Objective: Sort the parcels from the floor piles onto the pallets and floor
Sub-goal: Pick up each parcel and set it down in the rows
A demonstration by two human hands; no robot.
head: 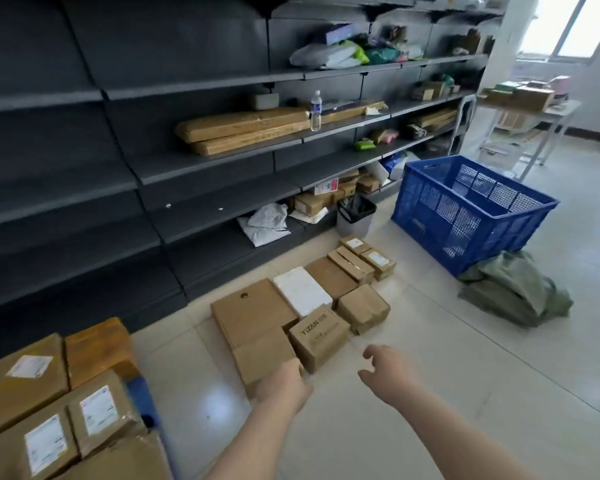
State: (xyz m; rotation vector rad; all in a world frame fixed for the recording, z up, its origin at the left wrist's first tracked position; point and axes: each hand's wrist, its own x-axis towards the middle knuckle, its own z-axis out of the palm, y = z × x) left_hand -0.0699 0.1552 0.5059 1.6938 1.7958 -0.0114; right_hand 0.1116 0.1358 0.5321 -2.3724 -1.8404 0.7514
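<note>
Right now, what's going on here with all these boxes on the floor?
A person is sorting parcels in a storeroom. Their left hand rests on a plain cardboard box at the near end of a row of boxes laid on the tiled floor beside the dark shelves. Their right hand hovers open, holding nothing. A blue crate stands further back.

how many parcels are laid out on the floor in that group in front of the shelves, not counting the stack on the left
9. Nearest box under the left hand, large flat box, YIZAN box, white box, wrinkled box, brown box, and three small ones farthest. None seems hidden.
</note>
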